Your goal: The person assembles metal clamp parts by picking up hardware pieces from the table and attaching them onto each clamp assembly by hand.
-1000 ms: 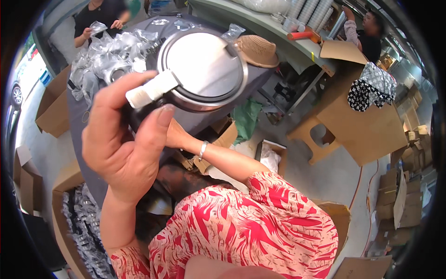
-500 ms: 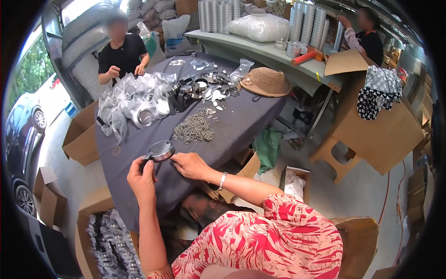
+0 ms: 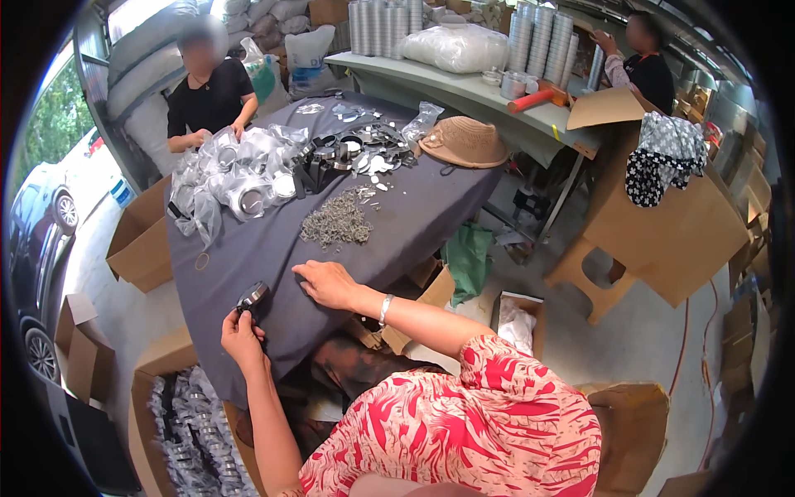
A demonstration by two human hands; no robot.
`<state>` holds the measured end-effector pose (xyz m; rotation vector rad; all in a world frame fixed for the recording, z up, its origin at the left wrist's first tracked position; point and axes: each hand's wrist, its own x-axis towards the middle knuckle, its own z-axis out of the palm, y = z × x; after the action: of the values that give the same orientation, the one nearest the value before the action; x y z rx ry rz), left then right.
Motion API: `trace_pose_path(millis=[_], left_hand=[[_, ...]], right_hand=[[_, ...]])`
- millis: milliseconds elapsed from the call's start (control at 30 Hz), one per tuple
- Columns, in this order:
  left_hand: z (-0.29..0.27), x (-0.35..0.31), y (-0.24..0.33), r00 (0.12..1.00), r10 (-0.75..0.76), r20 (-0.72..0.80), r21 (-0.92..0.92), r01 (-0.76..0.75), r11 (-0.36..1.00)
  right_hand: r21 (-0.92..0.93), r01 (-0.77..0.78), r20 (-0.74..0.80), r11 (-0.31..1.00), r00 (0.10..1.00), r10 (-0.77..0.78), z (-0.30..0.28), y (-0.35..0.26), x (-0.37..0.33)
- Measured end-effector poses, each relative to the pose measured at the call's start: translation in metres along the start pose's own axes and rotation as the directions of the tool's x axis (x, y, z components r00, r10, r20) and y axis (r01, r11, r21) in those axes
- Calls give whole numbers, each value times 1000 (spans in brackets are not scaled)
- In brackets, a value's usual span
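Left hand (image 3: 240, 331) grips a small round metal lid (image 3: 252, 296) by its edge, holding it at the near left edge of the table (image 3: 273, 248), which is draped in a dark cloth; right hand (image 3: 325, 282) lies flat and relaxed on the cloth just right of the lid, fingers spread, holding nothing, a bracelet (image 3: 384, 308) on its wrist; farther along the table sits a heap of small metal clips (image 3: 337, 222), and beyond that a pile of lids in clear plastic bags (image 3: 240, 178); a straw hat (image 3: 464, 141) rests at the far right end; a person in a black shirt (image 3: 211, 95) works at the far left side; near left on the floor stands a cardboard box (image 3: 166, 364) filled with bagged lids.
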<state>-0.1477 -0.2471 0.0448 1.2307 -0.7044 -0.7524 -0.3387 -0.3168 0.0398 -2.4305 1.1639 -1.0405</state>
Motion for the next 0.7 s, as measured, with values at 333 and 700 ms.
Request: trace_pose_path(millis=[333, 700], left_hand=[[6, -3, -8, 995, 33, 91, -49, -29, 998], [2, -14, 4, 982, -31, 185, 23, 27, 999]], right_hand=[[-246, -43, 35, 968, 998, 53, -22, 20, 6], [-24, 68, -21, 997, 997, -68, 0, -30, 18]])
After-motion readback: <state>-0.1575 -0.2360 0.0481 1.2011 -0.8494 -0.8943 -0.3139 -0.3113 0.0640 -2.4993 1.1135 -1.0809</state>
